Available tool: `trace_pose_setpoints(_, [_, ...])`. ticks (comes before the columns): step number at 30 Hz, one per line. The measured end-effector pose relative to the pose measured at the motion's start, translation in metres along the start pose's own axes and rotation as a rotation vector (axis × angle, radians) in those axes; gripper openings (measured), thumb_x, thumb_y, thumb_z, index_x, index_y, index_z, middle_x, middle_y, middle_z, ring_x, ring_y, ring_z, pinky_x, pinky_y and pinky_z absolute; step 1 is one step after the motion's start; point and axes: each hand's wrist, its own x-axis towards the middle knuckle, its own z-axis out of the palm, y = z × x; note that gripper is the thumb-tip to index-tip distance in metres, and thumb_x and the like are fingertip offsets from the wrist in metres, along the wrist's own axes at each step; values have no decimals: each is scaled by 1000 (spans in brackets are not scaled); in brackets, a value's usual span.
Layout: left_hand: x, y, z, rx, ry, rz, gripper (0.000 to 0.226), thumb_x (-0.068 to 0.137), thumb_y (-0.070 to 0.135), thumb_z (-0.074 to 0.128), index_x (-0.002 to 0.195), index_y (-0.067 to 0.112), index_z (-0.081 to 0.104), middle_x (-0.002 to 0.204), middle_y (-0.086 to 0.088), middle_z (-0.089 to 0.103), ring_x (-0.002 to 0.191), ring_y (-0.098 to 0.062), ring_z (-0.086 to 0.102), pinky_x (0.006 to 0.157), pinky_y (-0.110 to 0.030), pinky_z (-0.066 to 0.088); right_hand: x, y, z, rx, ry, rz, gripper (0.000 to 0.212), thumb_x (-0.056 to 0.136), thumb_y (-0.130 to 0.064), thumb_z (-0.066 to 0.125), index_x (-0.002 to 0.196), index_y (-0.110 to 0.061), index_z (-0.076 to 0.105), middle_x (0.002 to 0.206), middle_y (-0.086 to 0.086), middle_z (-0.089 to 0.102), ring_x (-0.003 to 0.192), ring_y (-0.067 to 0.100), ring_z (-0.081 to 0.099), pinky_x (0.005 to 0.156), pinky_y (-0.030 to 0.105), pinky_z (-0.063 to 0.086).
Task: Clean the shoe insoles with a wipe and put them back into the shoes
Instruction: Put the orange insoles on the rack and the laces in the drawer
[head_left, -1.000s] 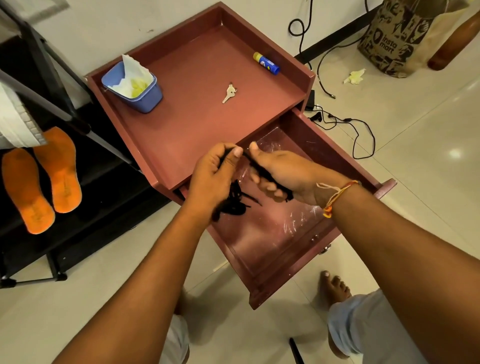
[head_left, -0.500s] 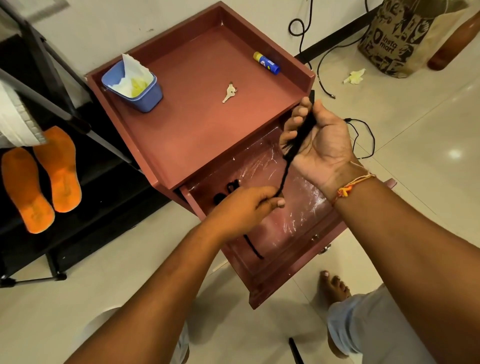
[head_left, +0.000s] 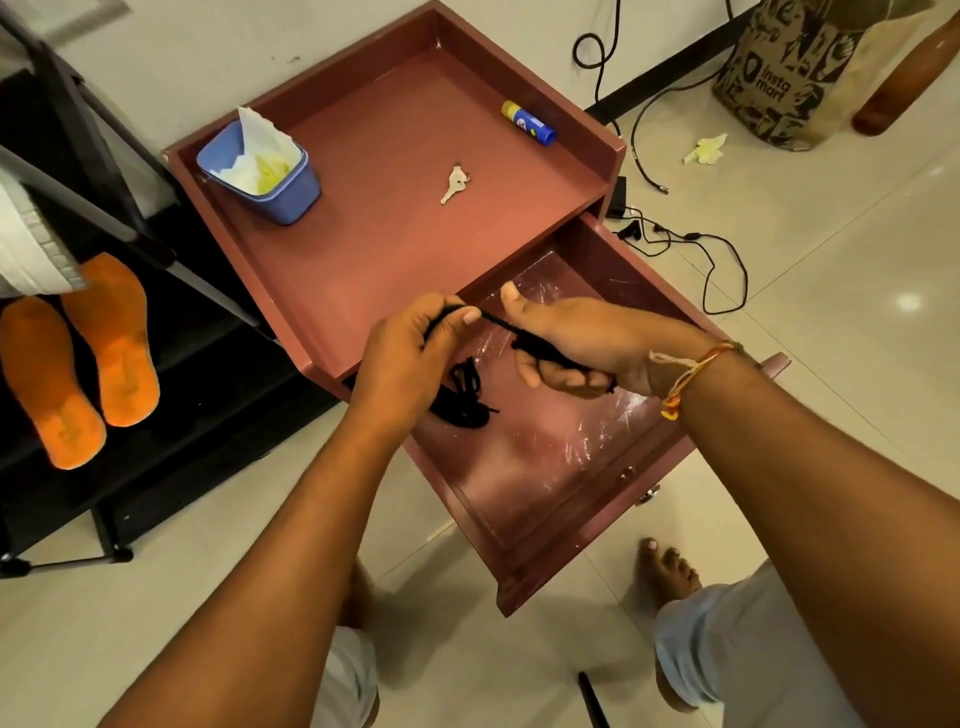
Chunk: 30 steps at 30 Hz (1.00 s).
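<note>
A black shoelace (head_left: 540, 345) runs between both hands above the open drawer (head_left: 550, 467). My left hand (head_left: 410, 358) pinches one part of it between thumb and fingers. My right hand (head_left: 576, 345) has its fingers curled round a wound bundle of the lace. Loose loops of lace (head_left: 462, 397) hang below my left hand over the drawer. Two orange insoles (head_left: 78, 353) lie side by side on a black rack shelf at the left. A white wipe sticks out of a blue tub (head_left: 270, 176) on the red-brown cabinet top (head_left: 395, 239).
A key (head_left: 454, 183) and a blue-and-yellow glue stick (head_left: 529, 123) lie on the cabinet top. Black cables (head_left: 691, 249), a crumpled tissue (head_left: 706, 149) and a printed paper bag (head_left: 789, 73) are on the tiled floor at the right. A bare foot (head_left: 667, 566) stands below the drawer.
My hands were apart with the lace stretched, right hand raised; now they are close together over the drawer again, with more lace wound in my right hand.
</note>
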Motion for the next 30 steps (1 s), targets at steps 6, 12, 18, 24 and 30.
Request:
trace_pose_setpoints(6, [-4, 0, 11, 2, -62, -101, 17, 102, 37, 53, 94, 32, 68, 64, 21, 59, 58, 5, 50, 56, -16, 37, -7, -6, -18, 916, -609, -225, 60, 100, -56, 32, 65, -13, 53, 35, -7, 38, 27, 3, 19, 37, 19, 5])
trace_pose_setpoints(12, [-18, 10, 32, 194, -504, -107, 22, 103, 36, 51, 111, 26, 70, 74, 8, 58, 67, -11, 54, 61, -33, 45, 3, -2, -23, 1415, -300, -498, 38, 106, -46, 34, 85, -19, 52, 59, -7, 51, 48, 3, 43, 51, 16, 28])
trace_pose_setpoints(18, [-24, 24, 35, 214, -535, 47, 36, 98, 46, 51, 104, 17, 71, 74, 11, 59, 63, -1, 52, 60, -20, 43, 17, 4, -21, 985, 526, -366, 37, 106, -41, 38, 87, -18, 58, 69, -3, 58, 58, 10, 53, 54, 24, 42])
trace_pose_setpoints(24, [-16, 22, 22, 7, -153, 110, 15, 93, 35, 65, 100, 27, 74, 90, 13, 69, 85, -6, 66, 79, -34, 57, 15, 2, 3, 159, 394, -245, 45, 106, -44, 38, 83, -12, 60, 60, 0, 60, 51, 11, 53, 52, 27, 43])
trace_pose_setpoints(30, [-15, 20, 28, -222, 74, -63, 4, 93, 21, 71, 89, 20, 69, 83, 7, 69, 82, -13, 66, 81, -36, 56, 4, -6, 16, 131, 130, -78, 74, 93, -74, 29, 66, -11, 58, 48, 3, 43, 41, 14, 34, 45, 24, 30])
